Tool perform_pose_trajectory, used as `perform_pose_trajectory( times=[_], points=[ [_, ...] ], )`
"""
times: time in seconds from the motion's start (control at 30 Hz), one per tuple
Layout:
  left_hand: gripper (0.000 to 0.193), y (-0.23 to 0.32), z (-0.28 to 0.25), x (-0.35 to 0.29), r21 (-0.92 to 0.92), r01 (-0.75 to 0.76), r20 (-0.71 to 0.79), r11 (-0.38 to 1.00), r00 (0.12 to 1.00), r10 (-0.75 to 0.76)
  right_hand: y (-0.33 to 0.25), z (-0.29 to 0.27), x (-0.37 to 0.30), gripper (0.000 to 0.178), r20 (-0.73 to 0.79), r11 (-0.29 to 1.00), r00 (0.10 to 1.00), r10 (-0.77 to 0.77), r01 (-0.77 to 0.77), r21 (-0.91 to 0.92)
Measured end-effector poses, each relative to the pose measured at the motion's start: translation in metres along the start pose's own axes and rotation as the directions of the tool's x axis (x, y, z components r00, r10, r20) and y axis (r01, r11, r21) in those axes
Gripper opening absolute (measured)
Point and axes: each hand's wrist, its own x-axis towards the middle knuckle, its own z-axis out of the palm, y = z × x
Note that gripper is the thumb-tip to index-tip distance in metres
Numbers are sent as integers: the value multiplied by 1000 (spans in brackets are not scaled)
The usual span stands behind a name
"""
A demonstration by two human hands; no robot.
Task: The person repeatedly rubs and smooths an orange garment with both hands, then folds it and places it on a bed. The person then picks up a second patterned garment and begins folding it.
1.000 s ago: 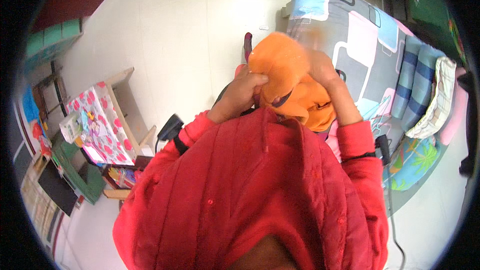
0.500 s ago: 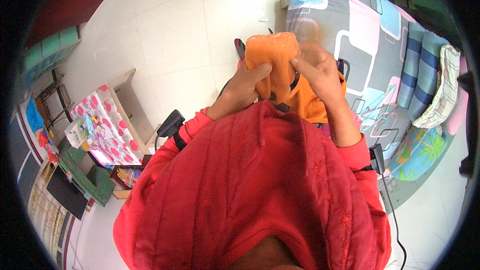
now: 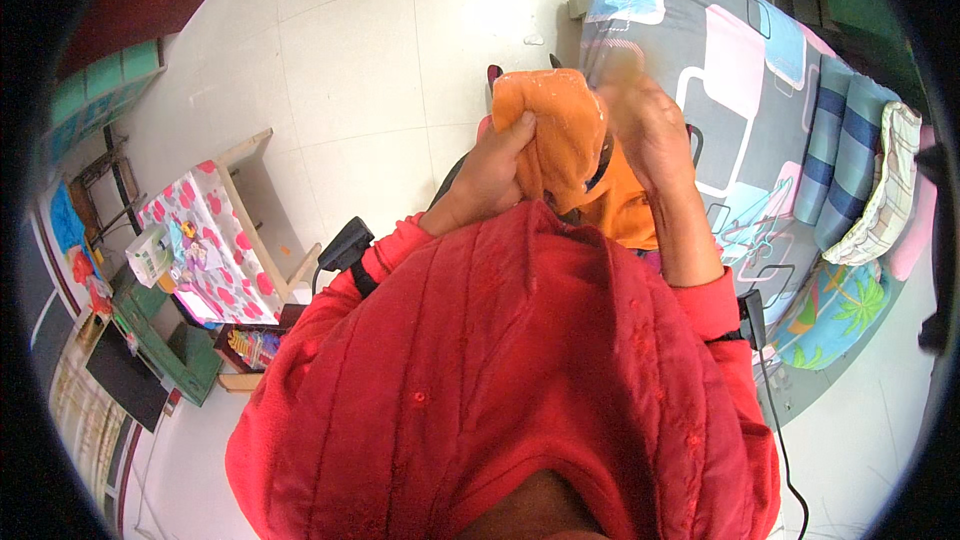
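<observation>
An orange piece of soft fabric point(image 3: 555, 125), apparently part of a garment, is held up in front of my chest. My left hand point(image 3: 495, 165) grips its left side, with the thumb pressed on top. Pale specks show along its upper and right edges. Just right of the fabric is my right hand point(image 3: 656, 135), raised, its fingers smeared by motion; whether they hold anything cannot be made out. More orange fabric point(image 3: 628, 208) with a dark patch hangs below, between my forearms, partly hidden by my red padded top.
A bed point(image 3: 730, 90) with a grey patterned sheet is close on the right, with rolled bedding point(image 3: 850, 160) and clothes hangers point(image 3: 755, 225) on it. At left stands a table point(image 3: 215, 245) with a pink-spotted cover. A black cable point(image 3: 785, 450) hangs by my right arm.
My right thumb has come off the fabric, and that hand is now slightly right of it. The fabric's right side has spread out. My left hand keeps its grip.
</observation>
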Motion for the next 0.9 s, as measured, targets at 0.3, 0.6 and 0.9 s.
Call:
perform_pose_trajectory(
  times=[0.3,0.6,0.9],
  points=[
    [44,-16,-45,-12,352,390,-298,851,909,-293,69,-210,48,47,-467,550,865,-185,-303,-778],
    [44,-81,-135,-12,207,587,-664,782,672,-328,182,-233,163,32,-445,-382,875,-193,-484,-787],
    [45,-109,-157,-25,125,589,-753,798,580,-310,270,-178,161,29,98,225,854,-511,243,-944]
  ],
)
